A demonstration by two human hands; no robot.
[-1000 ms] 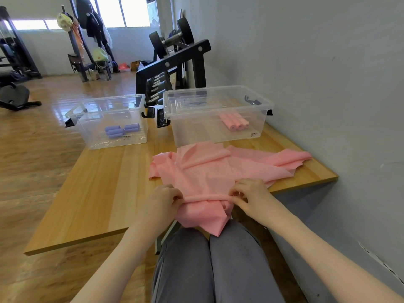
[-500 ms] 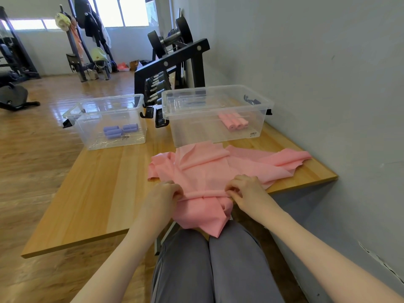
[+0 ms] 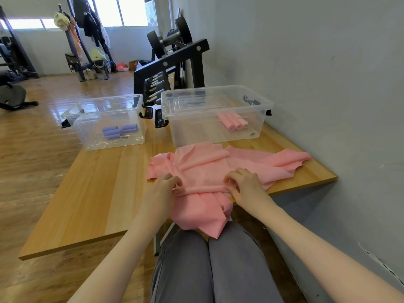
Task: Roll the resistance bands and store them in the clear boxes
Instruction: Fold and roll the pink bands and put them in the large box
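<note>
A pink resistance band (image 3: 203,169) lies crumpled on the wooden table (image 3: 98,193), its near end hanging over the front edge onto my lap. A thin rolled part runs across it between my hands. My left hand (image 3: 162,189) pinches the roll's left end and my right hand (image 3: 244,182) pinches its right end. Behind it stands a large clear box (image 3: 218,99) holding several pink rolls (image 3: 234,123). To the left a smaller clear box (image 3: 102,106) holds purple rolls (image 3: 119,131).
A black dumbbell rack (image 3: 172,64) stands behind the boxes. A grey wall (image 3: 328,84) runs along the table's right side. Black lid clips (image 3: 150,114) stick out between the boxes. Gym gear and a coat stand sit far back on the wooden floor.
Both hands have crept slightly forward along the band, and the rolled part between them has moved with them. The hanging end is a little shorter.
</note>
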